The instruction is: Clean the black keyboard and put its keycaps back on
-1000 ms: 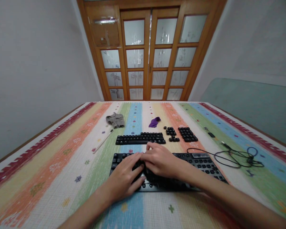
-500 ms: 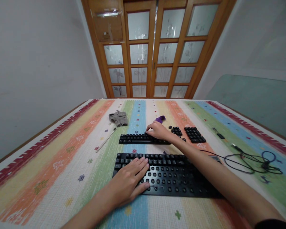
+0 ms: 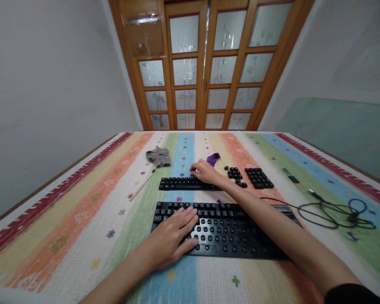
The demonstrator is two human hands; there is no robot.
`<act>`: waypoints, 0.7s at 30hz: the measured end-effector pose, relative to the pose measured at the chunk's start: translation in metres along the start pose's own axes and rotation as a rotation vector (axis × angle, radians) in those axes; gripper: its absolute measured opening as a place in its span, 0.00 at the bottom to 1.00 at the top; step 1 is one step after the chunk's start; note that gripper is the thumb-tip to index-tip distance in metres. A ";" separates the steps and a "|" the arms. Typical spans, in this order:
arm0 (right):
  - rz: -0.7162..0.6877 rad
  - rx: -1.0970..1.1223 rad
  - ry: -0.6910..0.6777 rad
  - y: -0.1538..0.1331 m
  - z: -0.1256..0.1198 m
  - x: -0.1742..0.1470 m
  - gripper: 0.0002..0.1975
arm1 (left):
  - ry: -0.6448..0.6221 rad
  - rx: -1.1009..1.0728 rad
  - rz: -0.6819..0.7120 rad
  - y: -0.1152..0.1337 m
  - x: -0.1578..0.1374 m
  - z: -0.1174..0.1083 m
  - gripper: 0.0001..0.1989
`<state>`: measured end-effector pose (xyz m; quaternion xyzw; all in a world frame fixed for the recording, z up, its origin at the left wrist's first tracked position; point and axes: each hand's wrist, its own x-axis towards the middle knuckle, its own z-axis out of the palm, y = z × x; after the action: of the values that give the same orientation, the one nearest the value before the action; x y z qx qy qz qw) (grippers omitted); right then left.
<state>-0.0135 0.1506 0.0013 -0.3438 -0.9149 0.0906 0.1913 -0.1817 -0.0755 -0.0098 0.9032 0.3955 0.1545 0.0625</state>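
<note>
A black keyboard lies before me, its upper rows bearing keycaps and its lower part showing bare key posts. My left hand rests flat on its left side, fingers stretched out. Beyond it, loose black keycaps are laid out in rows. Over the right part of these rows is my right hand, thumb and fingers pinched together at their far edge; what is between the fingertips is hidden. My right forearm crosses above the keyboard's right side and hides part of it.
Two more keycap groups, a small cluster and a larger block, lie to the right. A purple cloth, a grey cloth and a toothbrush-like white stick lie further back. A black cable coils at right.
My right hand has shifted slightly left along the far edge of the keycap rows, still pinched. My left hand stays flat on the keyboard. The view has moved slightly.
</note>
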 end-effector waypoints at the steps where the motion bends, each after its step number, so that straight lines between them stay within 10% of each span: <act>1: -0.004 0.004 0.016 -0.002 -0.002 -0.002 0.05 | 0.001 0.012 0.001 0.000 0.000 0.001 0.27; 11: -0.201 0.195 0.129 -0.042 -0.033 -0.074 0.04 | 0.088 0.153 0.052 0.002 -0.002 0.005 0.24; 21: -0.286 0.241 0.130 -0.069 -0.011 -0.145 0.07 | 0.080 0.193 0.030 0.012 -0.001 0.003 0.26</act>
<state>0.0507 0.0029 -0.0096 -0.1898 -0.9226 0.1491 0.3008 -0.1732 -0.0844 -0.0104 0.9040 0.3971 0.1528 -0.0429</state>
